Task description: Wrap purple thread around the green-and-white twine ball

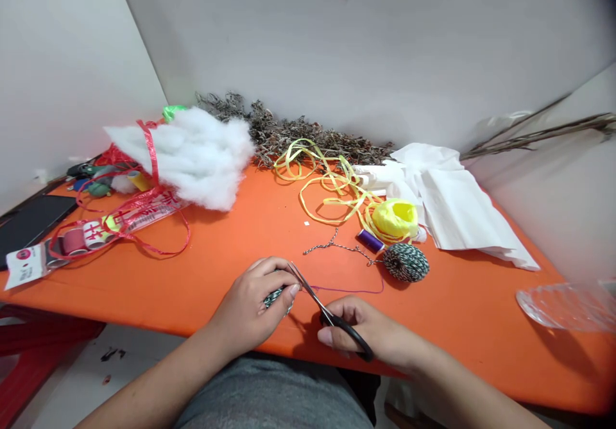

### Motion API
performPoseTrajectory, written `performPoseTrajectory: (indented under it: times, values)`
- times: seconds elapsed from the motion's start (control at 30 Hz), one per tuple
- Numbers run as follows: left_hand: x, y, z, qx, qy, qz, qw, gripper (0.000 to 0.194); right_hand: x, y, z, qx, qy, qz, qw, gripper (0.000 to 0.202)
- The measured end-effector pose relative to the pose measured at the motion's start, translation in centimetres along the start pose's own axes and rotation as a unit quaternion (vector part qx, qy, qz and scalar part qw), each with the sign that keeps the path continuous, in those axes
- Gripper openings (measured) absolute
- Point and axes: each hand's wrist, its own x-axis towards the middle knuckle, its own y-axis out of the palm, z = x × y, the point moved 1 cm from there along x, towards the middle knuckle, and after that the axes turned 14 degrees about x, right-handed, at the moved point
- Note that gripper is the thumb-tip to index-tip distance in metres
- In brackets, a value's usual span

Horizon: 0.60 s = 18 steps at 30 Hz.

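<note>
My left hand [262, 294] is closed around a small bundle of dark green and white twine [273, 297], mostly hidden by the fingers. In my right hand [360, 326] are black-handled scissors [318, 301], their blade tips touching or very near my left fingertips. A thin purple thread [353, 290] runs from by the left fingers across the table. Beyond the scissors lies a ball of black and white twine [405, 263] with its loose end trailing left. A purple thread spool [370, 241] rests just behind that ball.
On the orange table [240, 243], yellow ribbon [308, 201] curls near a yellow roll [394, 218]. White fluffy stuffing [202, 153] and red ribbon [150, 153] lie left. Dried plants [308, 135] line the wall; white sheets [466, 211] and a clear plastic container [568, 306] are right.
</note>
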Motion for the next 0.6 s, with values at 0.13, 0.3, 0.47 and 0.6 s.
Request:
performPoseTrajectory:
  times: [0.13,0.3,0.47,0.6]
  values:
    - [0.1,0.0,0.1,0.003,-0.005,-0.005,1.0,0.02,-0.6,-0.8,0.5,-0.001,-0.04,-0.056,0.998,0.05]
    - [0.1,-0.1,0.1,0.0,-0.014,-0.006,1.0,0.021,-1.8,-2.9,2.5,-0.131,-0.171,-0.198,0.956,0.039]
    - [-0.1,0.0,0.2,-0.002,-0.015,-0.014,1.0,0.021,-2.5,-4.9,3.5,-0.395,-0.211,-0.332,0.83,0.037]
    - [0.0,0.0,0.2,0.008,-0.012,-0.021,1.0,0.02,-2.0,-4.8,3.8,-0.487,-0.207,-0.361,0.768,0.036]
